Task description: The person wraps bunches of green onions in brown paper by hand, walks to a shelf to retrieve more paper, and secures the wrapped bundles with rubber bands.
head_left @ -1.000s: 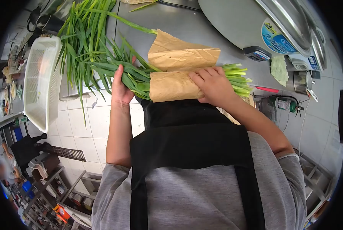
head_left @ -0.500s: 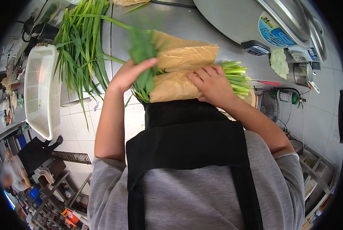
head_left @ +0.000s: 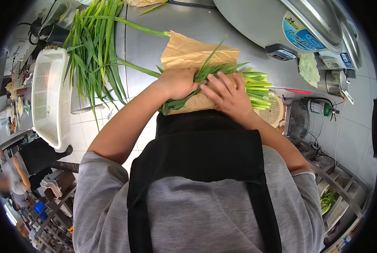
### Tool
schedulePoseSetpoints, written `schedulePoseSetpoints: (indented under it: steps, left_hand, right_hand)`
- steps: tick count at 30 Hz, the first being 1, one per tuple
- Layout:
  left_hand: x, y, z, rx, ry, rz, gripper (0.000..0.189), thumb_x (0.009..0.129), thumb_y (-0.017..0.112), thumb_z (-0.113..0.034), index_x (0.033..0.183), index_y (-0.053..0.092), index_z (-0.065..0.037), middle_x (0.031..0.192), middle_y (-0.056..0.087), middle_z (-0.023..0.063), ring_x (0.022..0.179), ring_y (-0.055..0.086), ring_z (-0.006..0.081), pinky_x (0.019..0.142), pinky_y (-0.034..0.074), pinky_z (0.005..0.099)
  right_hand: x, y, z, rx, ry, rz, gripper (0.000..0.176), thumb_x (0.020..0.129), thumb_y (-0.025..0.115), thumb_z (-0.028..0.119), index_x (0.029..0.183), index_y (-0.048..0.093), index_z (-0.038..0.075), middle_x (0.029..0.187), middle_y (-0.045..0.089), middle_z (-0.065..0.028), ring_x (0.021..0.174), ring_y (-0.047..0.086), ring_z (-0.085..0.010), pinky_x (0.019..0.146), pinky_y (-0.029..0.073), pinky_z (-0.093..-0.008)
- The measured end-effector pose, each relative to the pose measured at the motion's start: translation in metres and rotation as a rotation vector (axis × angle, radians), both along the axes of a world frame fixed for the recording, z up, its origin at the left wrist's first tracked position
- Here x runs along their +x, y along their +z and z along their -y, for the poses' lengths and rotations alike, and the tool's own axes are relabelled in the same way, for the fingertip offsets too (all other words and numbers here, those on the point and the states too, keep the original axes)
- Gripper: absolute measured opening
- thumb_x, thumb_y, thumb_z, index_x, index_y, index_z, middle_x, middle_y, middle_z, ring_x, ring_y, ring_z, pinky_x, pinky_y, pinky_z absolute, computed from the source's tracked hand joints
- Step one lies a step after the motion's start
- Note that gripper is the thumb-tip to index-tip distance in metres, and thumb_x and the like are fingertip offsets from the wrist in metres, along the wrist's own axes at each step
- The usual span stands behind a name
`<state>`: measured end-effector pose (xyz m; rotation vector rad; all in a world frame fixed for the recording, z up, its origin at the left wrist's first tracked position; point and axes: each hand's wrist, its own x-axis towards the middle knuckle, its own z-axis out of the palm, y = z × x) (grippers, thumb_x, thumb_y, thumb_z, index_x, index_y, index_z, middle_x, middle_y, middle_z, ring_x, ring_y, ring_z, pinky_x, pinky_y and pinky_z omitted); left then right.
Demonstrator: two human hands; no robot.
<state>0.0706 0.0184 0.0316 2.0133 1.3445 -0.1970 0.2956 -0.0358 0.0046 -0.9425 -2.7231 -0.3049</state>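
A bunch of green onions [head_left: 257, 88] lies across the near edge of the counter, wrapped in brown paper [head_left: 197, 103]. Its pale cut stalks stick out to the right. The long green leaves [head_left: 209, 71] are folded back over the paper from the left. My left hand [head_left: 178, 83] is closed around these leaves and presses them onto the wrap. From the right, my right hand [head_left: 229, 95] holds the wrapped bunch, its fingers slightly spread over paper and leaves. A flap of the paper stands up behind both hands.
More long green onions [head_left: 96, 55] hang over the counter's [head_left: 144, 50] left edge, beside a white plastic basket [head_left: 49, 97]. At the back right stands a large rice cooker [head_left: 256, 25] with a piece of leaf [head_left: 309, 69] near it. Another person [head_left: 18, 177] is at the far left.
My left hand has moved right, bringing the leaves from the left end over onto the paper. My right hand has shifted slightly, its fingers now partly over the leaves.
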Motion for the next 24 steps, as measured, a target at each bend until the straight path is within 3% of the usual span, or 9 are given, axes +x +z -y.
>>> schedulePoseSetpoints:
  steps: [1,4,8,10,15,18,20,22,24]
  left_hand:
    - [0.000,-0.001,0.001,0.037,-0.051,-0.021,0.057,0.098,0.051,-0.048,0.125,0.056,0.002,0.115,0.068,0.0212,0.111,0.064,0.0359,0.094,0.050,0.0457]
    - [0.000,-0.006,0.006,0.099,-0.127,-0.058,0.052,0.097,0.054,-0.043,0.124,0.054,0.002,0.116,0.067,0.0207,0.111,0.064,0.0357,0.093,0.051,0.0454]
    - [-0.001,-0.004,0.008,0.157,-0.173,-0.061,0.048,0.096,0.055,-0.038,0.122,0.053,0.002,0.117,0.066,0.0206,0.113,0.063,0.0357,0.096,0.049,0.0451]
    - [-0.003,-0.008,0.007,0.152,-0.186,-0.050,0.049,0.096,0.054,-0.038,0.122,0.053,0.003,0.118,0.065,0.0212,0.115,0.062,0.0360,0.097,0.049,0.0451]
    - [-0.008,-0.007,-0.006,0.031,-0.199,-0.015,0.051,0.098,0.049,-0.038,0.124,0.052,0.005,0.120,0.063,0.0225,0.119,0.058,0.0368,0.100,0.046,0.0451]
    - [-0.020,-0.015,-0.013,-0.087,-0.154,0.114,0.052,0.098,0.045,-0.041,0.121,0.054,0.005,0.124,0.061,0.0227,0.123,0.054,0.0375,0.103,0.043,0.0427]
    - [-0.029,-0.028,-0.020,-0.221,-0.083,0.302,0.055,0.100,0.043,-0.039,0.132,0.051,0.004,0.132,0.056,0.0225,0.128,0.050,0.0330,0.111,0.036,0.0389]
    - [-0.041,-0.008,-0.027,-0.213,-0.134,0.439,0.052,0.100,0.043,-0.041,0.127,0.057,0.001,0.131,0.057,0.0227,0.128,0.050,0.0344,0.110,0.036,0.0398]
    - [-0.065,0.008,-0.016,0.056,0.283,0.586,0.052,0.099,0.048,-0.035,0.136,0.053,0.000,0.139,0.053,0.0218,0.131,0.048,0.0326,0.114,0.033,0.0403]
  right_hand:
    - [-0.001,-0.001,0.001,0.099,0.008,-0.057,0.056,0.086,0.061,0.024,0.141,0.052,0.027,0.144,0.052,-0.0038,0.135,0.047,-0.0240,0.109,0.035,-0.0577]
    - [-0.006,-0.004,0.003,0.029,-0.073,0.018,0.063,0.085,0.061,0.021,0.147,0.047,0.026,0.152,0.046,-0.0019,0.140,0.043,-0.0235,0.111,0.033,-0.0605]
    - [-0.018,0.003,0.001,-0.032,-0.149,0.052,0.068,0.083,0.063,0.021,0.149,0.044,0.019,0.153,0.046,-0.0022,0.139,0.044,-0.0233,0.107,0.037,-0.0593]
    - [-0.020,0.005,0.001,-0.144,-0.179,0.122,0.101,0.060,0.085,0.022,0.150,0.040,0.011,0.156,0.041,-0.0039,0.141,0.043,-0.0230,0.110,0.034,-0.0544]
    - [-0.022,0.014,-0.005,-0.287,-0.193,0.157,0.097,0.059,0.087,0.022,0.145,0.045,0.011,0.141,0.054,-0.0019,0.131,0.050,-0.0205,0.106,0.035,-0.0506]
    - [-0.024,0.025,-0.011,-0.376,-0.186,0.167,0.095,0.058,0.088,0.023,0.142,0.047,0.011,0.132,0.059,-0.0008,0.125,0.054,-0.0194,0.104,0.035,-0.0494]
    - [-0.025,0.027,-0.013,-0.411,-0.183,0.176,0.094,0.057,0.089,0.023,0.141,0.048,0.011,0.128,0.060,-0.0006,0.122,0.055,-0.0192,0.104,0.035,-0.0490]
    - [-0.025,0.025,-0.014,-0.382,-0.173,0.176,0.092,0.057,0.089,0.023,0.140,0.050,0.011,0.128,0.060,-0.0006,0.119,0.057,-0.0194,0.103,0.035,-0.0487]
    - [-0.025,0.026,-0.015,-0.386,-0.167,0.179,0.093,0.057,0.089,0.023,0.140,0.050,0.011,0.126,0.061,-0.0013,0.118,0.057,-0.0198,0.103,0.036,-0.0485]
